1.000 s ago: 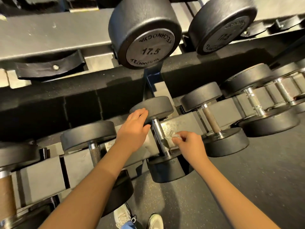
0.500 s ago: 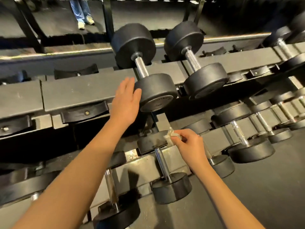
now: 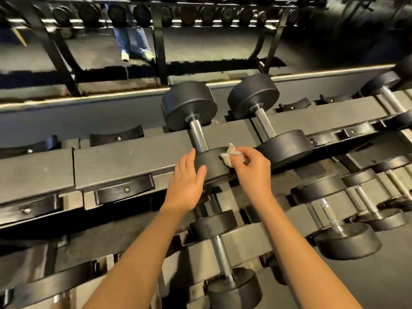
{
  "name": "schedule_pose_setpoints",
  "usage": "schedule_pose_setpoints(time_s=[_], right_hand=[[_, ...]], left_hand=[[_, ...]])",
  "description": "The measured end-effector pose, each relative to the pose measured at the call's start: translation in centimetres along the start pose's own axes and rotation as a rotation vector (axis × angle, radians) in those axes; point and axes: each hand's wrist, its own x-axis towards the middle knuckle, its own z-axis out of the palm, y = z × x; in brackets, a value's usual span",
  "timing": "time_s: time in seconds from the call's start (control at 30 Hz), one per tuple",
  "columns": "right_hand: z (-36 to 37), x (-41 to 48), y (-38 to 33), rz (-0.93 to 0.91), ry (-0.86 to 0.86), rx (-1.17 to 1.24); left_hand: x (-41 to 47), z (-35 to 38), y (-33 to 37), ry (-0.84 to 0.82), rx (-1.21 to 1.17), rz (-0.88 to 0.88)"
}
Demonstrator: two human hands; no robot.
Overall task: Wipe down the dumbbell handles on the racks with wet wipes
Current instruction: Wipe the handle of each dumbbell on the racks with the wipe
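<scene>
Up on the upper rack (image 3: 133, 161), the left hand (image 3: 186, 184) lies flat, fingers straight, against the near head of a dumbbell (image 3: 195, 128). The right hand (image 3: 253, 169) pinches a crumpled wet wipe (image 3: 229, 156) atop that head, just beside the chrome handle (image 3: 201, 143).

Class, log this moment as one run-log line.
left hand: open, against upper-rack dumbbell head | right hand: pinches wet wipe at that head | handle: bare, wipe not touching

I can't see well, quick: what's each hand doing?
Left hand: open, touching the round black dumbbell head.
Right hand: pinching a crumpled white wet wipe.
</scene>
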Motion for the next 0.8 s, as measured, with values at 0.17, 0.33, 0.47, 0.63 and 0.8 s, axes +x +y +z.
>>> schedule_pose_setpoints(time_s=[0.17, 0.33, 0.47, 0.63, 0.8], right_hand=[[2.9, 4.2, -1.1, -0.045, -0.077, -0.075], [4.0, 6.3, -0.7, -0.023, -0.27, -0.033], [4.0, 7.9, -0.8, 0.063, -0.422, -0.004], [4.6, 10.2, -0.7, 0.029, -0.517, -0.116], [6.4, 11.8, -0.6, 0.082, -0.614, -0.267]], left_hand=[[0.1, 0.2, 0.7, 0.032, -0.002, -0.072], [2.8, -1.4, 1.8, 0.019, 0.026, -0.234], [6.9, -1.6, 1.9, 0.138, -0.109, -0.303], [6.8, -0.2, 2.0, 0.341, -0.421, -0.343], [6.9, 0.0, 1.6, 0.355, -0.492, -0.331]])
